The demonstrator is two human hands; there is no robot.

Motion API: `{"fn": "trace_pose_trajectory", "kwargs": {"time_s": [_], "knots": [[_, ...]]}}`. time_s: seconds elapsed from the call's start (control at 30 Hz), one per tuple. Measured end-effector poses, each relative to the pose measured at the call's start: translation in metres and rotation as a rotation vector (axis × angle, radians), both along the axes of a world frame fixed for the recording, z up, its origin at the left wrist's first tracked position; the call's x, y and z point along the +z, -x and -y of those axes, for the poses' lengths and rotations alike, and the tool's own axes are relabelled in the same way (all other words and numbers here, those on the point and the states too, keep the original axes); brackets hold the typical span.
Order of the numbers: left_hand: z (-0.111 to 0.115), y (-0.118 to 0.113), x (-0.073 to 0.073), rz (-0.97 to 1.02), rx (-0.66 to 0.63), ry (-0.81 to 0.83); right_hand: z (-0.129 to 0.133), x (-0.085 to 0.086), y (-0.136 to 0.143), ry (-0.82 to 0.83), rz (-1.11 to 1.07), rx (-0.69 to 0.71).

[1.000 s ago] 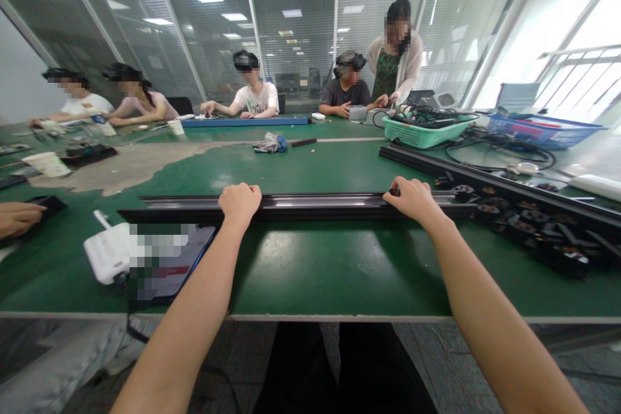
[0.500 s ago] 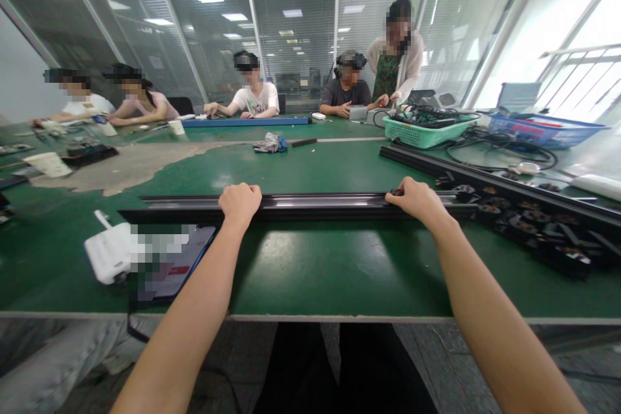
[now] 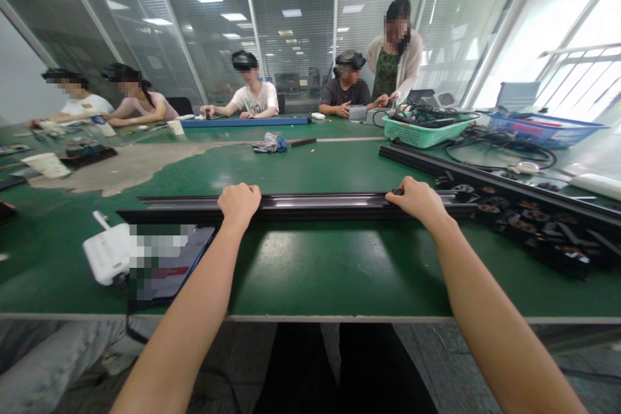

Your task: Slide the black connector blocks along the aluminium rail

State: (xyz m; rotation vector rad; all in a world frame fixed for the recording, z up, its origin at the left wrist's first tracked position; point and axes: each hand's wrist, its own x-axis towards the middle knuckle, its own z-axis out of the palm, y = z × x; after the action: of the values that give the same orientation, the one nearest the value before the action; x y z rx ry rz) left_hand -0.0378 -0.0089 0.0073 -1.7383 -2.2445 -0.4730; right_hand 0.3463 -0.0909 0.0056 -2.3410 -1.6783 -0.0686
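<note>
A long black metal rail with a shiny inner channel lies crosswise on the green table. My left hand is closed around the rail left of its middle, knuckles up. Toward the rail's right part, my right hand pinches a small dark piece at the rail's upper edge; most of that piece is hidden by the fingers. The rail's right end reaches a group of dark parts.
A white device and a phone-like slab lie at left. Behind are a crumpled cloth, a green basket of cables, a blue basket and a long black bar. Several people are across the table.
Both my hands keep their hold and place on the rail. The view has shifted very slightly. Across the table, a seated person's hand has moved a little.
</note>
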Motion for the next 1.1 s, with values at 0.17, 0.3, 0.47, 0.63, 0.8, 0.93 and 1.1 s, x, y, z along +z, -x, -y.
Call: {"fn": "trace_pose_trajectory", "kwargs": {"time_s": [0.17, 0.3, 0.47, 0.63, 0.8, 0.93, 1.1], "knots": [[-0.0007, 0.0006, -0.0006, -0.002, 0.004, 0.002, 0.0003, 0.0016, 0.0001, 0.022, 0.005, -0.018], [-0.0018, 0.0016, -0.0017, -0.005, 0.003, 0.001, 0.0005, 0.0021, -0.0003, 0.020, 0.004, -0.022], [-0.0031, 0.0025, -0.0031, -0.015, 0.001, -0.011, 0.0006, 0.0020, -0.0007, 0.017, -0.003, -0.036], [-0.0030, 0.0021, -0.0029, -0.016, 0.000, -0.009, 0.0010, 0.0022, -0.0012, 0.018, -0.016, -0.051], [-0.0018, 0.0011, -0.0015, -0.014, -0.001, -0.007, 0.0015, 0.0031, -0.0018, 0.018, -0.024, -0.057], [-0.0015, 0.0013, -0.0012, -0.018, -0.001, -0.005, 0.0018, 0.0034, -0.0019, 0.024, -0.025, -0.067], [-0.0020, 0.0016, -0.0013, -0.013, 0.001, 0.010, 0.0021, 0.0025, -0.0018, 0.013, -0.026, -0.083]]}}
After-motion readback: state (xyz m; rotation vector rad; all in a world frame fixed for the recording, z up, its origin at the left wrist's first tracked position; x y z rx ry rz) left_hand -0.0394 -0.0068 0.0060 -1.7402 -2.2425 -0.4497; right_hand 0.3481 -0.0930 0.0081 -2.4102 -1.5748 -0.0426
